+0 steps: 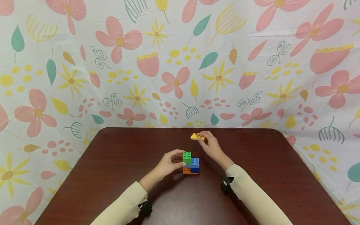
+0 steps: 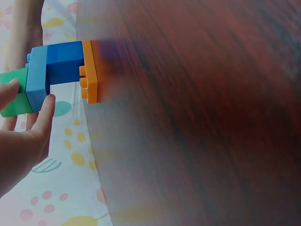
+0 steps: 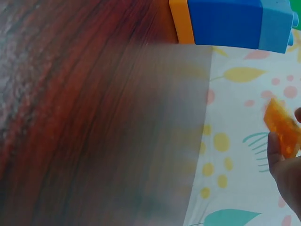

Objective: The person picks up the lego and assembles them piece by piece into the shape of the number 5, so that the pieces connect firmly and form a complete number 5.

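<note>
A stack of toy building bricks stands on the table in the head view. At its bottom lies a flat orange plate [image 1: 186, 171], its studs bare on one side. A dark blue brick [image 2: 65, 61] sits on that plate, with a light blue brick [image 2: 37, 77] over it. On top is a green brick [image 1: 187, 158], set to the left so that it overhangs. My left hand [image 1: 167, 164] grips the green brick between thumb and fingers, one fingertip under the light blue one. Behind the stack, my right hand [image 1: 211, 147] pinches a small yellow brick [image 1: 194, 137] in the air.
The dark brown table [image 1: 121, 175] reaches back to a flower-printed cloth [image 1: 174, 56] that hangs behind and along both sides. Dark wrist devices sit under the left sleeve [image 1: 126, 200] and right sleeve [image 1: 253, 190].
</note>
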`<act>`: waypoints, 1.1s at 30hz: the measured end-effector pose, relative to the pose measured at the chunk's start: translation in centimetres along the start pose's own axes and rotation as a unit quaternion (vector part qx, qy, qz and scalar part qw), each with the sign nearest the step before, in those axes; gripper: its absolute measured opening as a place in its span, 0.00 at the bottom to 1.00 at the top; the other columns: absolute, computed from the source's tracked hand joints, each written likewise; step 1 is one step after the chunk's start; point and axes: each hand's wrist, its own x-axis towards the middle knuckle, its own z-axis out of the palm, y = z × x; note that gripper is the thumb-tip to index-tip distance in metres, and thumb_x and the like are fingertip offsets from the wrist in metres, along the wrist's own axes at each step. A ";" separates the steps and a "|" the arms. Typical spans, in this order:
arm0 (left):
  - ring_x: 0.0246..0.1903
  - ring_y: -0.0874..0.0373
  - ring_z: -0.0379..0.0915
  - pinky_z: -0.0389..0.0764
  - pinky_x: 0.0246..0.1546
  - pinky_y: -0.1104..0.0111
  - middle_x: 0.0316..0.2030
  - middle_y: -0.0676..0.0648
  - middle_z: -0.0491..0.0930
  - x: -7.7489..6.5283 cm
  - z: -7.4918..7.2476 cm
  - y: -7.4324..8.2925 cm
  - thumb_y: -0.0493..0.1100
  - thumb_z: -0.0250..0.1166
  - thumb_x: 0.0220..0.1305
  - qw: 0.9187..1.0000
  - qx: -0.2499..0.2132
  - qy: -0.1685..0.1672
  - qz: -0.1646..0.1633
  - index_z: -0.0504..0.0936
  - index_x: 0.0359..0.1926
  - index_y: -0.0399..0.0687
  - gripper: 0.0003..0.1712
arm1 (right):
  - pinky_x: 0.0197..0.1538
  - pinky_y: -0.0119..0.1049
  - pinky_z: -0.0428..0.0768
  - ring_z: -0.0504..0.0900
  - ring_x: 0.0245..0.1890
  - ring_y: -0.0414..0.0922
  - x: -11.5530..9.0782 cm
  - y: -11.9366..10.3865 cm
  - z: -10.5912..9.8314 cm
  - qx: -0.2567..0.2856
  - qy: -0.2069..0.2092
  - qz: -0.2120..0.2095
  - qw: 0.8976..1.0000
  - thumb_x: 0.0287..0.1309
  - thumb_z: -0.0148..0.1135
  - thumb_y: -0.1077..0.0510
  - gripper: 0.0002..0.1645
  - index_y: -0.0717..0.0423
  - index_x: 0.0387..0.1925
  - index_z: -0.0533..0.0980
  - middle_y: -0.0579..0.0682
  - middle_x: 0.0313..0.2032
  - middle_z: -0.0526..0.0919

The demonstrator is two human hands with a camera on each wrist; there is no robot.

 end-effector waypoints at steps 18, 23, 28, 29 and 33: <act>0.48 0.48 0.75 0.78 0.44 0.63 0.44 0.44 0.80 0.0 0.0 -0.3 0.34 0.68 0.59 1.000 -0.007 -0.002 0.005 0.79 0.54 0.47 0.21 | 0.41 0.40 0.79 0.77 0.40 0.48 -0.8 -0.3 -0.2 -0.037 -0.010 -0.026 0.999 0.55 0.68 0.64 0.20 0.61 0.51 0.78 0.56 0.50 0.78; 0.48 0.47 0.75 0.78 0.45 0.63 0.45 0.44 0.80 0.1 0.0 -0.2 0.34 0.69 0.59 1.000 -0.004 -0.001 0.002 0.79 0.55 0.47 0.22 | 0.42 0.43 0.81 0.78 0.39 0.46 -1.0 -0.7 -0.4 -0.021 -0.003 -0.055 0.998 0.58 0.66 0.64 0.20 0.62 0.52 0.77 0.56 0.48 0.79; 0.48 0.47 0.75 0.79 0.46 0.62 0.45 0.44 0.80 0.0 0.0 -0.1 0.34 0.68 0.59 1.000 -0.005 -0.001 -0.004 0.78 0.55 0.47 0.22 | 0.41 0.42 0.80 0.77 0.38 0.44 -1.3 -1.2 -0.7 -0.016 -0.008 -0.069 0.997 0.62 0.62 0.62 0.16 0.59 0.52 0.77 0.54 0.47 0.79; 0.48 0.47 0.75 0.79 0.46 0.62 0.45 0.43 0.80 0.0 0.0 -0.1 0.34 0.68 0.59 1.000 -0.006 -0.002 -0.003 0.78 0.55 0.47 0.22 | 0.41 0.41 0.80 0.76 0.38 0.44 -1.4 -1.3 -0.7 -0.015 -0.009 -0.070 0.997 0.63 0.62 0.61 0.16 0.58 0.52 0.77 0.53 0.47 0.79; 0.48 0.46 0.75 0.79 0.45 0.62 0.46 0.41 0.80 -0.1 0.0 0.2 0.33 0.68 0.59 1.000 -0.013 -0.002 0.004 0.78 0.55 0.45 0.22 | 0.38 0.37 0.78 0.75 0.36 0.42 -1.6 -1.5 -0.8 -0.013 -0.013 -0.079 0.997 0.65 0.60 0.59 0.15 0.56 0.52 0.77 0.51 0.47 0.79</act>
